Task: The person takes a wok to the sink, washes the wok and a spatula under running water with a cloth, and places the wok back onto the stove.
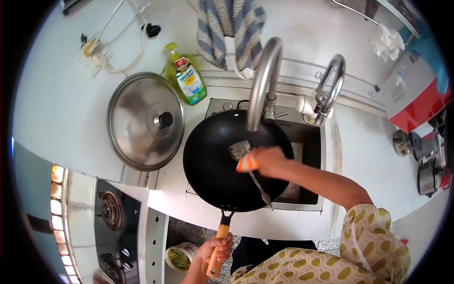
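A black wok (pixel 208 161) rests over the sink (pixel 309 142), beneath a tall curved steel faucet (pixel 265 80). My left hand (pixel 216 248) is wrapped round its wooden handle (pixel 221 236). Inside the wok, my right hand (pixel 269 162), slightly blurred, is closed on an orange and white scrubber (pixel 247 163). A spatula (pixel 240 150) lies in the wok under that hand, its slotted head beyond the fingers and its thin handle running to the near rim. Whether my right fingers also grip the spatula is hidden.
Left of the wok stand a steel lid (pixel 137 123) and a green soap bottle (pixel 189 80). A striped towel (pixel 231 28) hangs behind. A second faucet (pixel 331 87) is at the right; a stove (pixel 116 222) and a bucket (pixel 179 258) are at lower left.
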`<action>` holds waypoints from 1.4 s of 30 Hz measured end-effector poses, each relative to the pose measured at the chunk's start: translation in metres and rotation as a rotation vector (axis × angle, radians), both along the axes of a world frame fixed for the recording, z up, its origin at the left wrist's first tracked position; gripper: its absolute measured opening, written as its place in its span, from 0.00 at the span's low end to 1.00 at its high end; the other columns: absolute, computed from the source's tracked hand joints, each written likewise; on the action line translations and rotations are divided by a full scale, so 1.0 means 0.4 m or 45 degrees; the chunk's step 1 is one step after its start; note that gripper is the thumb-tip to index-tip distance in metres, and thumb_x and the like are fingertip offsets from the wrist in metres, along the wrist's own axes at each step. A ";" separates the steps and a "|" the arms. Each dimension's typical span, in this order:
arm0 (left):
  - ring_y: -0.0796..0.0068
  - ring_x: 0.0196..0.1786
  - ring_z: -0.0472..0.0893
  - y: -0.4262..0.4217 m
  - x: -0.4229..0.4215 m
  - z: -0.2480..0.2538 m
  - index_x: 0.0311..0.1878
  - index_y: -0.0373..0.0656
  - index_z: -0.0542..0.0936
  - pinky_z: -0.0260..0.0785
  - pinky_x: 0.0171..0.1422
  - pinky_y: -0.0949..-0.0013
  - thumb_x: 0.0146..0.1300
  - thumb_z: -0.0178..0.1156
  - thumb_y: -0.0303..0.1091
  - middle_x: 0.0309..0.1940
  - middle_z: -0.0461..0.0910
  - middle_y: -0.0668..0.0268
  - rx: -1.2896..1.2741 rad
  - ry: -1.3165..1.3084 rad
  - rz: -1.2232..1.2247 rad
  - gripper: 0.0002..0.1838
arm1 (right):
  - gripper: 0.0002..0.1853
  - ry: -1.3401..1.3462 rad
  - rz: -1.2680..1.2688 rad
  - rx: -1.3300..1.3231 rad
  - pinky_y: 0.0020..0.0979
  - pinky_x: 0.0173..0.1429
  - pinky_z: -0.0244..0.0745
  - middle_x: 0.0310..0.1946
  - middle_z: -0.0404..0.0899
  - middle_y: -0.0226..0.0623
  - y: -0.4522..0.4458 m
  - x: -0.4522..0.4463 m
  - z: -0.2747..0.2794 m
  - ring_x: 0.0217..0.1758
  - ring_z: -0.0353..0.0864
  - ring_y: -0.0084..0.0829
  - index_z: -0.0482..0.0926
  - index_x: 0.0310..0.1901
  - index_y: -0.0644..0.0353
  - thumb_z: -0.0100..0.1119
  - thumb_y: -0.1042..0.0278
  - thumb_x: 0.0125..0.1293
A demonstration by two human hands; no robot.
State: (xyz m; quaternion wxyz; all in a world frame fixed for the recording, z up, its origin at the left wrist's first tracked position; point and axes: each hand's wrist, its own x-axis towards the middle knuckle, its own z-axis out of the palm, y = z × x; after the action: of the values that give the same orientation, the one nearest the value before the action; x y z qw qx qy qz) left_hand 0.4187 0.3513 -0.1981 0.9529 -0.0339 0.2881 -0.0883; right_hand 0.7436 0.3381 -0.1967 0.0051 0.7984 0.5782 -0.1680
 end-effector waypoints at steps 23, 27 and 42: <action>0.64 0.32 0.76 0.194 0.662 -0.151 0.33 0.34 0.74 0.72 0.36 0.65 0.59 0.50 0.31 0.27 0.74 0.60 0.436 0.165 0.457 0.09 | 0.27 0.410 -0.525 0.417 0.43 0.50 0.70 0.40 0.72 0.54 -0.084 0.074 -0.104 0.45 0.73 0.53 0.67 0.51 0.63 0.59 0.69 0.45; 0.69 0.28 0.74 0.201 0.684 -0.178 0.32 0.35 0.75 0.70 0.31 0.69 0.57 0.53 0.33 0.23 0.74 0.63 0.335 -0.108 0.335 0.09 | 0.25 0.780 -0.716 0.235 0.41 0.48 0.71 0.39 0.73 0.57 -0.119 0.065 -0.066 0.42 0.76 0.51 0.68 0.49 0.62 0.58 0.60 0.50; 0.65 0.33 0.77 0.126 0.504 -0.095 0.42 0.43 0.72 0.74 0.34 0.64 0.67 0.34 0.43 0.34 0.76 0.59 0.591 0.575 0.088 0.18 | 0.21 0.842 -0.101 0.486 0.33 0.48 0.68 0.39 0.65 0.45 -0.134 -0.091 0.014 0.42 0.69 0.40 0.70 0.45 0.65 0.59 0.59 0.56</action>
State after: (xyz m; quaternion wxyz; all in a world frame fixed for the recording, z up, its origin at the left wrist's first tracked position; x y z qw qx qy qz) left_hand 0.6202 0.4016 -0.2360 0.8497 0.1559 0.5033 0.0221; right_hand 0.7070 0.2845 -0.1910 -0.3370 0.7093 0.5382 -0.3059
